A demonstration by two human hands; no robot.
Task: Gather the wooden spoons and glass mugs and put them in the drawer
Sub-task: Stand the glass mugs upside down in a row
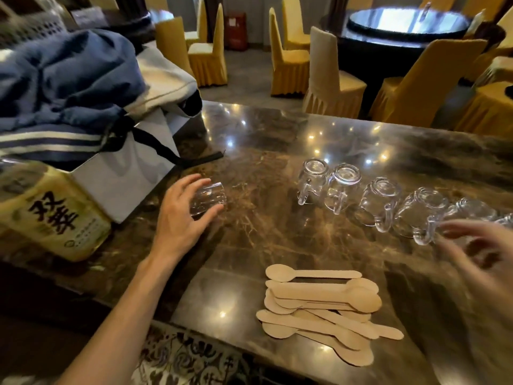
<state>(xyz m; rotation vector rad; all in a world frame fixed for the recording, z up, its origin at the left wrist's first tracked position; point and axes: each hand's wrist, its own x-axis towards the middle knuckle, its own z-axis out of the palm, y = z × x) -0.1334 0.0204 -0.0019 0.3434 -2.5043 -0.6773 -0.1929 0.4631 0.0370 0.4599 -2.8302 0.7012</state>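
Note:
Several glass mugs (344, 187) stand upside down in a row across the brown marble counter (249, 140). My left hand (180, 215) grips one small glass mug (211, 193) lying on its side at the left. My right hand (480, 254), blurred, hovers with spread fingers just in front of the rightmost mug (460, 218) of the row; contact cannot be made out. A pile of flat wooden spoons (322, 309) lies near the counter's front edge, between my arms. No drawer is in view.
A yellow tin (47, 215) with black characters, a white box (130, 173) with a black ribbon and a heap of blue cloth (63, 79) crowd the counter's left end. Yellow-covered chairs (330, 79) and a round table (408, 22) stand beyond. Patterned carpet (188, 359) shows below.

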